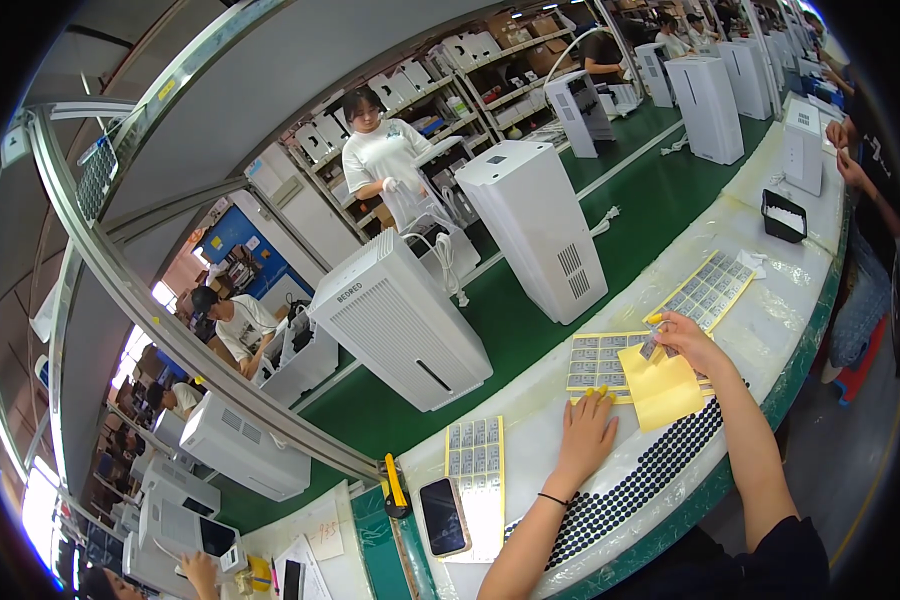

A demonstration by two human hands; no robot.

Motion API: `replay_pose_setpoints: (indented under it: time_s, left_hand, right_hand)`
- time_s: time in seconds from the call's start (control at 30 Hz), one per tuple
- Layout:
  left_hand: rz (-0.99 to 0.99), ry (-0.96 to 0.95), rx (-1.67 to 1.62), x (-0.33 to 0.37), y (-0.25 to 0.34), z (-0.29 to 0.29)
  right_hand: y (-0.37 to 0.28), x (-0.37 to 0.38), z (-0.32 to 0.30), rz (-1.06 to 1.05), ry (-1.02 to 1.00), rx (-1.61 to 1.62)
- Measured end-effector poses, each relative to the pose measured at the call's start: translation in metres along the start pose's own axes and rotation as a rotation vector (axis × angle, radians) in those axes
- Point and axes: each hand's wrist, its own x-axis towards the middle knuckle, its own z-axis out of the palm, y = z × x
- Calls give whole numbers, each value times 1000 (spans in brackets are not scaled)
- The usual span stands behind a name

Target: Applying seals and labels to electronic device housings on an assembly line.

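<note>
At the left of your bench, one yellow-handled tool (396,487) lies just beside one phone (444,516), which rests on the first of three label sheets (475,447). Across from you, two white machines (400,325) stand large and near on the green belt (370,410); smaller ones run off both ways, too many to count surely.

Your left hand (587,432) is open, palm down, gripping nothing; its fingertips, at least two of them yellow-tipped, touch the lower edge of the second sheet. A black band (554,498) circles that wrist. Small black discs (630,490) in rows, beyond counting, spread below both hands.

One plain yellow sheet (667,392) lies over part of the second sheet. Above it, your right hand (682,341) has thumb and fingers closed on one small grey label (649,349); one yellow fingertip shows. The third sheet lies just beyond, and farther right stands one black tray (784,232) with white pieces inside.
</note>
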Motion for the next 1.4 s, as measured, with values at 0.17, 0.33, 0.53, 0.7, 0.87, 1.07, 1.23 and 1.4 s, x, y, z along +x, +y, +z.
replay_pose_setpoints:
  time_s: [0.17, 0.33, 0.53, 0.7, 0.87, 1.07, 1.23, 1.4]
  left_hand:
    - [-4, -3, 6, 0, -2, 0]
    - [-2, -4, 4, 0, -2, 0]
    - [-61, 158, -91, 9, -17, -2]
    - [-314, 770, -67, 53, -60, -63]
    - [-686, 1326, -341, 103, -148, -197]
    - [-679, 1034, -651, 129, -213, -283]
    - [-680, 1084, -970, 143, -223, -286]
    - [-772, 1189, -809, 145, -208, -284]
  right_hand:
    - [-1, -1, 3, 7, 6, 5]
    - [-2, -1, 4, 10, -2, 0]
    - [3, 5, -1, -26, 11, 24]
    - [-8, -3, 1, -3, -21, 15]
    - [-2, 2, 0, 1, 7, 133]
    - [22, 16, -26, -99, 60, 250]
    - [16, 20, -32, -135, 193, 274]
    - [-4, 9, -22, -193, 148, 365]
